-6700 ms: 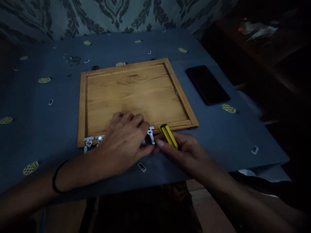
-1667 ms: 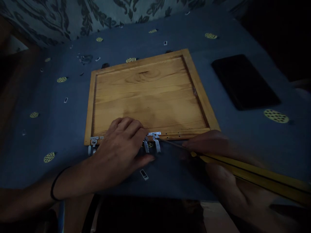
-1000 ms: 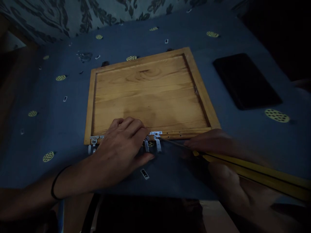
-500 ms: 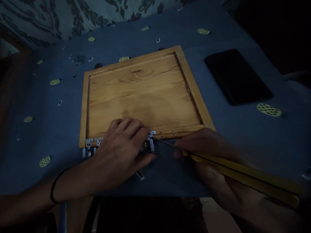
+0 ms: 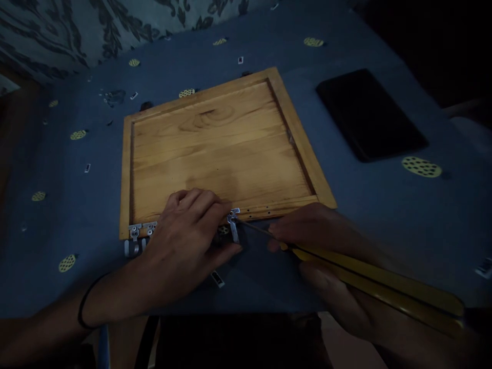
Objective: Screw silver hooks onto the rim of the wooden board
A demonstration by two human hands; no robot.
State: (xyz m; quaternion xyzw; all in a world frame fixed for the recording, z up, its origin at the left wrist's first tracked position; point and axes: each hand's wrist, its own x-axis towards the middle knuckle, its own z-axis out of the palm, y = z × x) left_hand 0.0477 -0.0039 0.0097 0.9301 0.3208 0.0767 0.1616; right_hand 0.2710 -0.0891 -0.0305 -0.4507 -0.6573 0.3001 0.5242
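A framed wooden panel lies flat, with small metal hooks fixed along its near edge. My left hand grips that near edge, fingers bent over the wood and thumb stretched below it. Beside its index fingertip sits another metal hook, partly covered at its left side. My right hand is wrapped round a yellow-handled screwdriver. The thin shaft slants left, and its tip meets this hook. Small holes show in the wood to the right of the hook. My left hand hides the middle of the edge.
A dark flat case or tablet lies right of the panel on the blue patterned tablecloth. At the back left is a small clear bag-like item. Patterned wall borders the far side.
The whole view has shifted slightly, so panel and hands appear a little further left. Both hands keep their holds, and the screwdriver tip stays at the same hook.
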